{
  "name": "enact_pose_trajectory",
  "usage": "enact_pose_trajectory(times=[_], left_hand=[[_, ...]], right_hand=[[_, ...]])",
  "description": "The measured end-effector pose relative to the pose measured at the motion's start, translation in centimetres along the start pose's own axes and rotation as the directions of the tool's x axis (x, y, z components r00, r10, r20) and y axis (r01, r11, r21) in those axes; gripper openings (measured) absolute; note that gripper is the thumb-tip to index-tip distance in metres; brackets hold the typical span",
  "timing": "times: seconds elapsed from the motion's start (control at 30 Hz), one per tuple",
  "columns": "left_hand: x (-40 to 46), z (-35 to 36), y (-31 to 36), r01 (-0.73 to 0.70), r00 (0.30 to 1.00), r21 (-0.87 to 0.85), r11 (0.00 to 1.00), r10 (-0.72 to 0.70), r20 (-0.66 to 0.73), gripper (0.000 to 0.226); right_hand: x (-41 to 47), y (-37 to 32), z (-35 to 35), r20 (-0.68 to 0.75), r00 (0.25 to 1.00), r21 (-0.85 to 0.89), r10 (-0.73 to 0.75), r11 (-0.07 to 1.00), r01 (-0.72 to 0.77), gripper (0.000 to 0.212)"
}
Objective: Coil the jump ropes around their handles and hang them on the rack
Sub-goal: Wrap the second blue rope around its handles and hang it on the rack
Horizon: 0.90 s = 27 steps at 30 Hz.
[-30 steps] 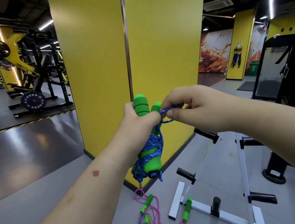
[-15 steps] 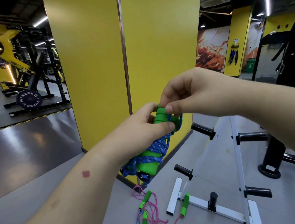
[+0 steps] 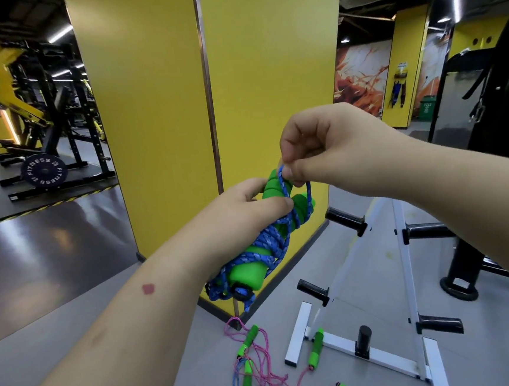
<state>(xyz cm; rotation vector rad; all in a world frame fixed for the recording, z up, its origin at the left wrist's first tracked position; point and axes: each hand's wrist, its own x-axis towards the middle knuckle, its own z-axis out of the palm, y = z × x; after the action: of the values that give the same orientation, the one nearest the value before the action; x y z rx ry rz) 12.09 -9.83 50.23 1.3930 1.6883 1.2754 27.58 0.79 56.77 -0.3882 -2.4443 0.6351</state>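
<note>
My left hand (image 3: 248, 205) grips a pair of green foam handles (image 3: 248, 273) held together, tilted with their tops away from me. Blue rope (image 3: 270, 247) is wound around them in many turns. My right hand (image 3: 326, 152) pinches a small loop of that blue rope just above the handle tops. On the floor below lie loose jump ropes (image 3: 263, 373), pink and blue cords tangled, with several green handles. The white rack (image 3: 402, 241) with black pegs stands on the floor to the right.
A wide yellow pillar (image 3: 208, 104) rises directly ahead. Black weight machines stand at the far left (image 3: 42, 143) and at the right edge (image 3: 492, 110). A round black base (image 3: 458, 289) sits just beyond the rack. Grey floor spreads around.
The coiled handles have tilted and dropped lower in my left hand. My right hand has risen above the handle tops, drawing a small loop of blue rope up.
</note>
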Motion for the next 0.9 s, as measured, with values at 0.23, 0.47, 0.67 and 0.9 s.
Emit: enact_pose_trajectory(times=[0.23, 0.47, 0.67, 0.9], left_hand=[[0.8, 0.0, -1.7, 0.044, 0.998, -0.279, 0.959, -0.057, -0.041, 0.025], [0.4, -0.4, -2.5, 0.057, 0.998, -0.470, 0.881, -0.050, 0.029, 0.035], [0.2, -0.2, -2.6, 0.036, 0.999, -0.416, 0.909, -0.037, 0.006, 0.025], [-0.3, -0.1, -2.8, 0.063, 0.993, -0.445, 0.893, -0.010, 0.122, 0.039]], right_hand=[[-0.3, 1.0, -0.2, 0.074, 0.996, 0.045, 0.043, 0.998, -0.047, 0.011], [-0.1, 2.0, -0.5, 0.043, 0.993, -0.225, 0.107, 0.970, -0.094, 0.020], [0.3, 2.1, 0.2, 0.009, 0.998, -0.317, 0.066, 0.947, -0.060, 0.014], [0.7, 2.2, 0.5, 0.016, 0.998, -0.100, 0.054, 0.994, -0.052, 0.026]])
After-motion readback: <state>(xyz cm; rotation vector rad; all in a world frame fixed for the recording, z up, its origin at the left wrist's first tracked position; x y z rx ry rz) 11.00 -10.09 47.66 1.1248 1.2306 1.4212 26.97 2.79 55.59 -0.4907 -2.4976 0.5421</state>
